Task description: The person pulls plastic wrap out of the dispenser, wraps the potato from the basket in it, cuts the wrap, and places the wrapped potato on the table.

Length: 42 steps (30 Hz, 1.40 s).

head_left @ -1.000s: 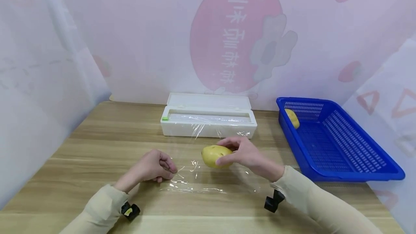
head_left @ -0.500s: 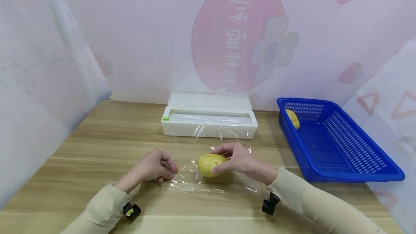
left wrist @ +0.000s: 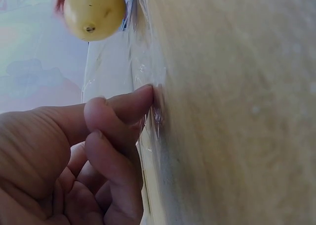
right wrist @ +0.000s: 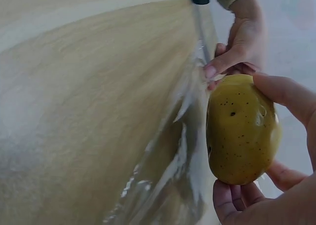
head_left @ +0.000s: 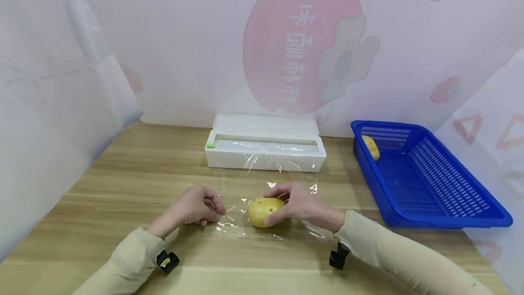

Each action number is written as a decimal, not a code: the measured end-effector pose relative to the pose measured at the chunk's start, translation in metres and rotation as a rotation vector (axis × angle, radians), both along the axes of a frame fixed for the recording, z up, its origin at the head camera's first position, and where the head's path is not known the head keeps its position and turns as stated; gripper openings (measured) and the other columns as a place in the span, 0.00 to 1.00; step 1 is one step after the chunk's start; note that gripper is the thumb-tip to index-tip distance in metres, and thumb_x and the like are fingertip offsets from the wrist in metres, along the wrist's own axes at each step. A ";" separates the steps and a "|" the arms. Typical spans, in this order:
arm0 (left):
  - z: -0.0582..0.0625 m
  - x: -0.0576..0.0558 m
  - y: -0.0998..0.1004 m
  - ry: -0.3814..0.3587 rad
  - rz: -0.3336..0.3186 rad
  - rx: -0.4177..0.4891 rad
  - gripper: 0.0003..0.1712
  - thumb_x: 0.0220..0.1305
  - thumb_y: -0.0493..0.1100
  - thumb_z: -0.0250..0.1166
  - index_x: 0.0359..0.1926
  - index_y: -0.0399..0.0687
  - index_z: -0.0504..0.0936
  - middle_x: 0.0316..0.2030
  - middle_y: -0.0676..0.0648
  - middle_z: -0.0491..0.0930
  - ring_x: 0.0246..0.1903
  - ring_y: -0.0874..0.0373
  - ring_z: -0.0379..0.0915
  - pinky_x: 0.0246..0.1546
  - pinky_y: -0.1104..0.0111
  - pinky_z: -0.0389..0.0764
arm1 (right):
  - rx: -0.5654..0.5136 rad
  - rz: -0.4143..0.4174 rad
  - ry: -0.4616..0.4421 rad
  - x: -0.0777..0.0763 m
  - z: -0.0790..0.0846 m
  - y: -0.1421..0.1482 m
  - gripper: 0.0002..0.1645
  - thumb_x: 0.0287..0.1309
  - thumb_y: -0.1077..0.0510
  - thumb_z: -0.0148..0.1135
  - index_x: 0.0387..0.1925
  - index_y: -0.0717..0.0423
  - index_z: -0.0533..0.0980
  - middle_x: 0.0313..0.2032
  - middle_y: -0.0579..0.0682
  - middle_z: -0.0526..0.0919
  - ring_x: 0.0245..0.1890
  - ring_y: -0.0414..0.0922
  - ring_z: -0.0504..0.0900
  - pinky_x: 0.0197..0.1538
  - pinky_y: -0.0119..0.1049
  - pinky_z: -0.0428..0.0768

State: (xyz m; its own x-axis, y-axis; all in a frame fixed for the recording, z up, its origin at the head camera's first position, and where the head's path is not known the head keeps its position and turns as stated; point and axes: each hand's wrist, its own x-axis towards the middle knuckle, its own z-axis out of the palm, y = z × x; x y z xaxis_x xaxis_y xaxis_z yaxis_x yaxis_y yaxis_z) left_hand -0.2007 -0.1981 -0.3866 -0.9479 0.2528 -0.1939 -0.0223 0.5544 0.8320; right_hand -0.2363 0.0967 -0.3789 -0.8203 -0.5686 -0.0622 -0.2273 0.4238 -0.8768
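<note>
A yellow potato (head_left: 259, 212) with small dark specks is gripped by my right hand (head_left: 296, 204), thumb on the near side and fingers on the far side. It sits low over a sheet of clear plastic wrap (head_left: 233, 230) spread on the table. At the sheet's left side my left hand (head_left: 200, 206) pinches the film between thumb and forefinger; the left wrist view shows the wrinkled film at those fingertips (left wrist: 146, 94). In the right wrist view the potato (right wrist: 242, 131) shows whole, with creased wrap beside it.
Behind the hands stands a white wrap dispenser box (head_left: 266, 160) with its lid up and a roll inside; the film runs from it toward me. At right is a blue basket (head_left: 409, 220) holding another potato (head_left: 370, 148). Printed sheets (head_left: 188, 49) enclose the back and sides.
My right hand has carried the potato down and slightly left, lower over the wrap. The left hand keeps its pinch at the film's left side.
</note>
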 end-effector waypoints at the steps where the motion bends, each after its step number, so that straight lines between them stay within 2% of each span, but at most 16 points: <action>1: 0.000 0.000 0.001 0.000 0.000 0.000 0.08 0.49 0.29 0.75 0.31 0.40 0.85 0.26 0.46 0.84 0.13 0.62 0.69 0.15 0.73 0.72 | 0.009 0.004 0.012 0.000 -0.001 0.000 0.34 0.29 0.57 0.86 0.46 0.51 0.83 0.41 0.45 0.84 0.40 0.48 0.79 0.45 0.41 0.78; 11: -0.002 -0.002 0.001 0.009 -0.001 -0.006 0.09 0.48 0.28 0.75 0.30 0.39 0.85 0.26 0.46 0.85 0.12 0.63 0.69 0.15 0.74 0.73 | 0.070 0.079 0.037 0.001 -0.009 0.001 0.39 0.30 0.56 0.86 0.51 0.50 0.79 0.42 0.45 0.81 0.42 0.48 0.77 0.48 0.43 0.76; 19: -0.003 0.001 -0.002 0.002 0.000 0.009 0.09 0.48 0.28 0.75 0.31 0.40 0.85 0.26 0.46 0.84 0.12 0.63 0.69 0.15 0.73 0.73 | -0.012 0.098 0.034 0.004 -0.018 0.005 0.39 0.32 0.59 0.85 0.52 0.54 0.79 0.42 0.47 0.82 0.42 0.49 0.78 0.47 0.43 0.76; 23: -0.005 0.001 -0.002 0.027 -0.026 0.008 0.09 0.48 0.30 0.76 0.31 0.40 0.84 0.25 0.47 0.84 0.13 0.62 0.70 0.16 0.73 0.74 | -0.036 0.111 0.035 0.005 -0.020 0.007 0.40 0.34 0.59 0.85 0.54 0.55 0.78 0.45 0.49 0.81 0.43 0.50 0.78 0.48 0.44 0.77; 28: -0.004 -0.003 -0.002 0.103 -0.076 0.007 0.10 0.48 0.34 0.78 0.30 0.40 0.83 0.25 0.48 0.82 0.14 0.60 0.72 0.16 0.70 0.76 | -0.030 0.061 0.048 0.006 -0.016 0.025 0.43 0.36 0.56 0.84 0.57 0.60 0.76 0.49 0.53 0.80 0.46 0.51 0.79 0.48 0.43 0.79; 32: -0.003 -0.003 -0.004 0.129 -0.096 0.020 0.12 0.47 0.37 0.79 0.31 0.42 0.84 0.27 0.48 0.82 0.15 0.58 0.73 0.16 0.69 0.76 | -0.011 0.065 0.086 0.008 -0.009 0.053 0.34 0.42 0.55 0.81 0.52 0.62 0.79 0.44 0.57 0.81 0.43 0.55 0.79 0.45 0.42 0.80; 34: -0.001 -0.001 -0.006 0.152 -0.118 0.024 0.13 0.47 0.38 0.79 0.32 0.44 0.84 0.31 0.48 0.82 0.15 0.58 0.73 0.16 0.69 0.75 | -0.002 0.076 0.113 0.008 -0.007 0.070 0.27 0.46 0.56 0.79 0.47 0.62 0.81 0.41 0.57 0.82 0.41 0.55 0.79 0.44 0.42 0.80; 37: 0.002 0.003 -0.009 0.199 -0.186 0.020 0.14 0.46 0.39 0.80 0.34 0.46 0.85 0.35 0.49 0.82 0.14 0.62 0.68 0.15 0.72 0.71 | 0.014 0.100 0.143 0.009 -0.007 0.094 0.19 0.49 0.57 0.78 0.41 0.62 0.83 0.38 0.55 0.84 0.39 0.52 0.81 0.42 0.38 0.81; 39: 0.004 0.006 -0.012 0.226 -0.244 -0.008 0.15 0.45 0.41 0.81 0.34 0.47 0.85 0.37 0.51 0.82 0.17 0.62 0.68 0.20 0.71 0.72 | 0.022 0.120 0.153 0.009 -0.007 0.108 0.16 0.49 0.57 0.78 0.39 0.60 0.84 0.36 0.54 0.85 0.37 0.51 0.82 0.40 0.37 0.81; 42: 0.004 0.011 -0.018 0.232 -0.330 -0.062 0.17 0.42 0.46 0.82 0.34 0.50 0.86 0.35 0.53 0.83 0.22 0.60 0.70 0.27 0.69 0.73 | 0.015 0.163 0.147 0.011 -0.012 0.125 0.16 0.47 0.58 0.79 0.38 0.59 0.84 0.36 0.55 0.85 0.35 0.51 0.82 0.38 0.37 0.81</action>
